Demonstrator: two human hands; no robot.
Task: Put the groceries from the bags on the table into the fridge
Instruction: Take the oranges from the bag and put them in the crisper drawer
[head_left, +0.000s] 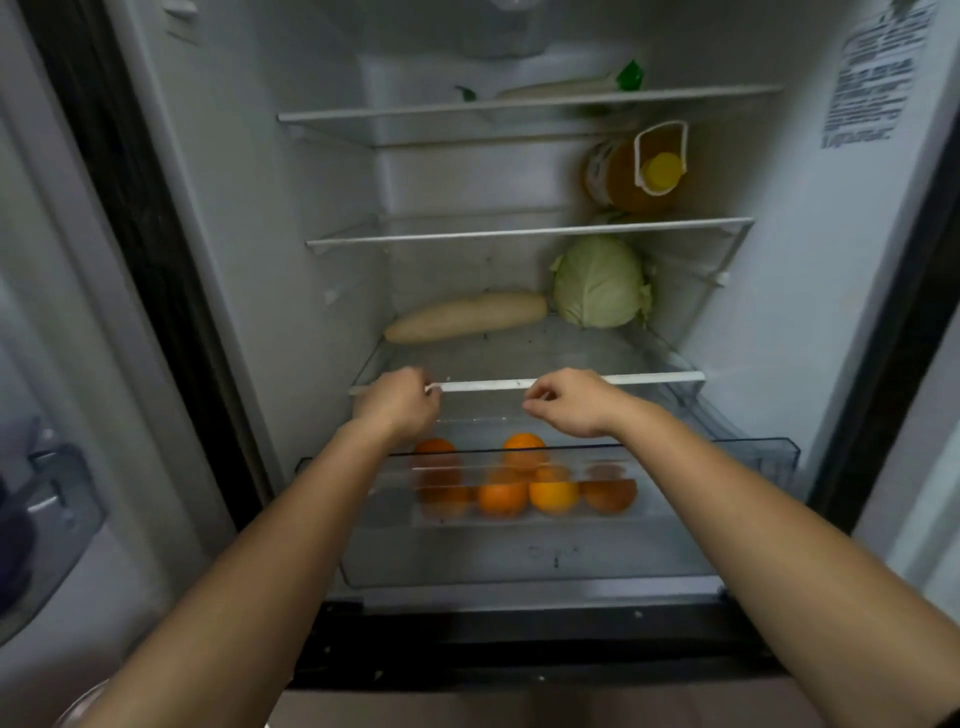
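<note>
1. Oranges (553, 493) lie in the clear drawer (763, 451), below the bottom shelf (649, 378).
2. Cabbage (600, 283) and white radish (467, 317) sit near that shelf's back edge.
3. Left grip (397, 402) curls round its front edge; right grip (566, 402) is curled there too, though I cannot tell if it holds the edge.

Lowest shelf (571, 348): front half bare. The left hand (397, 402), curled over the front rim, and the right hand (566, 402) at the rim block its left and middle; the right end is open. White radish (467, 317) lies along the back left, cabbage (600, 283) fills the back-right corner, almost no gap between them. Middle shelf (530, 231): oil bottle (636, 171) at back right, left side free. Top shelf (530, 106): pale packet (561, 85) at the back. Crisper drawer (519, 556) stands pulled out, oranges (519, 478) bunched mid-drawer, room by both side walls.
</note>
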